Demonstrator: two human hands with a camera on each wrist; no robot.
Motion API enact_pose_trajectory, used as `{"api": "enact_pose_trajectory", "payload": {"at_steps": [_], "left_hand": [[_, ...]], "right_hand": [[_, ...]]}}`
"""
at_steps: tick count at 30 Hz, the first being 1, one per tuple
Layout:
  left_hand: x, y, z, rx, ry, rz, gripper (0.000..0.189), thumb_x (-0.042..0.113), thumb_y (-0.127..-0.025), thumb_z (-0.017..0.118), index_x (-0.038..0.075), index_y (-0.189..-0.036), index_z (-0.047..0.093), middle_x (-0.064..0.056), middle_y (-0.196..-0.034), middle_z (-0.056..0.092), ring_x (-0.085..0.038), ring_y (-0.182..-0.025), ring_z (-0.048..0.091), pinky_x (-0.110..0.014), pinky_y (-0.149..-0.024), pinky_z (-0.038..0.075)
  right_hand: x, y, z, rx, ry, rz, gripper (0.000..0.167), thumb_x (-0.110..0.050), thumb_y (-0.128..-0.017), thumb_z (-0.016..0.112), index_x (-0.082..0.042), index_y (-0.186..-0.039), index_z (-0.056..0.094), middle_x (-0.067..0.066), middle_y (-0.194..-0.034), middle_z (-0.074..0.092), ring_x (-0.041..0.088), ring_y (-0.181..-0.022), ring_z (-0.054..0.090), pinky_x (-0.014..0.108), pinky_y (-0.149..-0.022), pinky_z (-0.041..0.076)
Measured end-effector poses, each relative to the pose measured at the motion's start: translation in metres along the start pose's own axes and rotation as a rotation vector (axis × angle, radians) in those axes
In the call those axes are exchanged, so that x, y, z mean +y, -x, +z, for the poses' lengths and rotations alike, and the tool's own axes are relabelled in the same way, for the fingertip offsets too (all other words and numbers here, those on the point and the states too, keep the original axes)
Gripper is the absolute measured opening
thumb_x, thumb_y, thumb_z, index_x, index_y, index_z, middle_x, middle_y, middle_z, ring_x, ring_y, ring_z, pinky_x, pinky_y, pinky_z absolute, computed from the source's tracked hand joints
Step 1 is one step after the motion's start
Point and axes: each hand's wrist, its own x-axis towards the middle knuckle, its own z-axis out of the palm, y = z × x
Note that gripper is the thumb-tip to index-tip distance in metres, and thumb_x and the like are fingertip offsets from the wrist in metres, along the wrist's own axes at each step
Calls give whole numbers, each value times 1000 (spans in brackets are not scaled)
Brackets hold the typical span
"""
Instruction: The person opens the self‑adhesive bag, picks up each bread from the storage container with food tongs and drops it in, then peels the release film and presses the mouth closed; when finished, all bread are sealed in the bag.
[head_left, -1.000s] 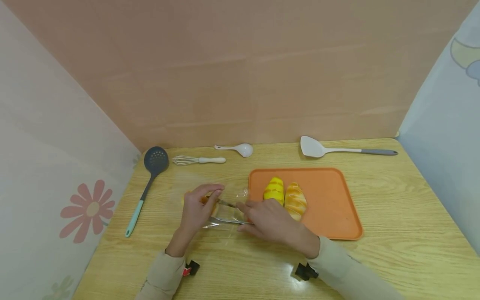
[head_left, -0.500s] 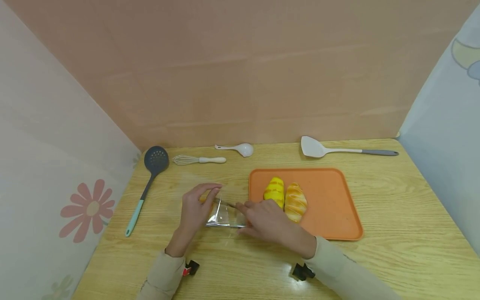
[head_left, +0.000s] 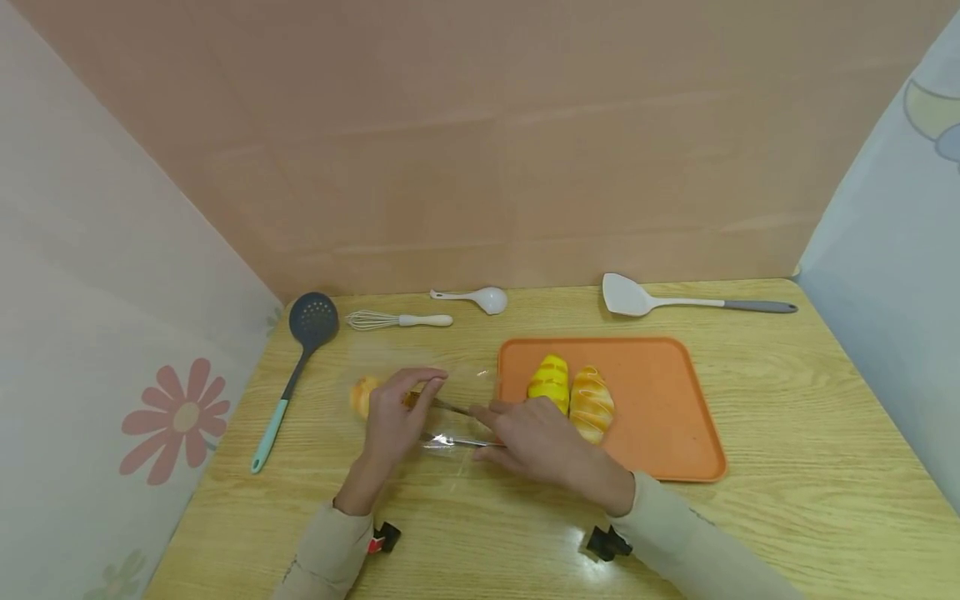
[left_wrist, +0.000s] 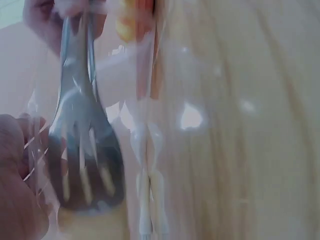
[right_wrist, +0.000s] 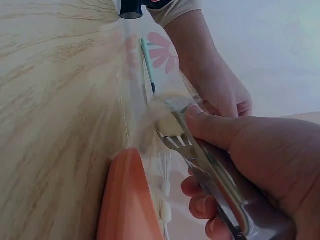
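Note:
My left hand (head_left: 393,417) pinches the edge of a clear plastic bag (head_left: 442,440) between thumb and fingers. A golden bread roll (head_left: 363,396) shows inside the bag, just left of that hand. The right hand (head_left: 536,442) grips metal tongs (head_left: 459,442), whose arms stand apart and reach leftward into the bag. Over a tan surface, the slotted tongs head (left_wrist: 85,150) fills part of the left wrist view. The right wrist view has the tongs (right_wrist: 215,175) with their tips at the pale roll (right_wrist: 170,122); whether they clamp it I cannot tell.
Right of the hands, an orange tray (head_left: 660,408) bears a yellow bread (head_left: 549,379) and a glazed bread (head_left: 591,404). Behind lie a whisk (head_left: 397,320), a white spoon (head_left: 487,299) and a white spatula (head_left: 626,295). A slotted skimmer (head_left: 312,321) lies at left.
The bread roll shows farther left beyond my left hand than before. Glare on the bag has shifted, and the tongs' arms show more plainly. Both hands have hardly moved.

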Motion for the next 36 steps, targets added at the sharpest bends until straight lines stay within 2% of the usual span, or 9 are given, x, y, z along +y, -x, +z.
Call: {"api": "enact_pose_trajectory", "payload": {"at_steps": [3, 8, 13, 16, 19, 26, 30, 33, 36], "left_hand": [[7, 0, 1, 10, 8, -2, 7, 3, -99, 82, 3, -106, 84, -11, -104, 84, -31, -98, 82, -51, -84, 67], [14, 1, 3, 16, 25, 9, 7, 5, -100, 81, 3, -106, 84, -12, -104, 84, -32, -98, 82, -52, -85, 68], [12, 1, 3, -13, -20, 17, 11, 1, -97, 83, 3, -108, 84, -11, -109, 84, -31, -101, 81, -50, -88, 67], [10, 2, 3, -44, -44, 14, 12, 0, -97, 83, 3, -108, 84, -11, -111, 84, -31, -103, 81, -49, -90, 67], [11, 3, 4, -69, -21, 6, 12, 1, -98, 83, 3, -109, 84, -10, -113, 84, -31, -105, 81, -49, -91, 67], [17, 4, 9, -65, 51, 2, 11, 2, -99, 81, 5, -109, 85, -8, -112, 84, -29, -102, 81, -43, -81, 69], [15, 5, 8, -104, 40, -61, 11, 5, -100, 82, 6, -110, 85, -9, -116, 84, -30, -107, 80, -32, -73, 67], [13, 4, 6, -137, 29, -94, 10, 8, -101, 82, 6, -110, 86, -9, -118, 83, -31, -110, 80, -30, -74, 66], [12, 4, 6, -127, 25, -88, 10, 7, -100, 82, 7, -110, 86, -7, -117, 84, -28, -108, 80, -32, -76, 67]], "right_hand": [[-2, -2, 4, 35, -7, -8, 57, -54, -99, 81, -10, -136, 76, 0, -96, 77, 5, -54, 49, 24, -47, 40], [-5, -4, 10, 56, 25, -30, 57, -55, -97, 83, -11, -132, 76, -2, -89, 73, 5, -53, 48, 24, -45, 37], [-6, -3, 11, 61, 66, -30, 57, -57, -96, 83, -12, -131, 77, -3, -90, 74, 6, -54, 52, 25, -46, 39], [-6, -3, 11, 61, 56, -24, 57, -57, -97, 81, -13, -133, 77, -2, -93, 76, 5, -53, 49, 24, -45, 38], [-8, -5, 13, 65, 40, -25, 58, -57, -98, 80, -12, -135, 77, -4, -93, 74, 5, -54, 48, 23, -45, 37], [-12, -9, 26, 83, 27, -37, 48, -58, -99, 80, -15, -119, 77, -8, -80, 61, 4, -53, 44, 23, -46, 35], [-13, -8, 26, 41, 38, -24, 50, -59, -98, 80, -15, -123, 78, -7, -82, 63, 4, -54, 45, 24, -46, 33], [-12, -8, 25, 28, 31, -20, 55, -58, -99, 80, -14, -132, 77, -6, -84, 65, 4, -54, 43, 22, -45, 32], [-12, -9, 25, 35, 1, -17, 59, -58, -99, 79, -15, -140, 75, -7, -83, 64, 2, -53, 39, 22, -45, 31]]}}
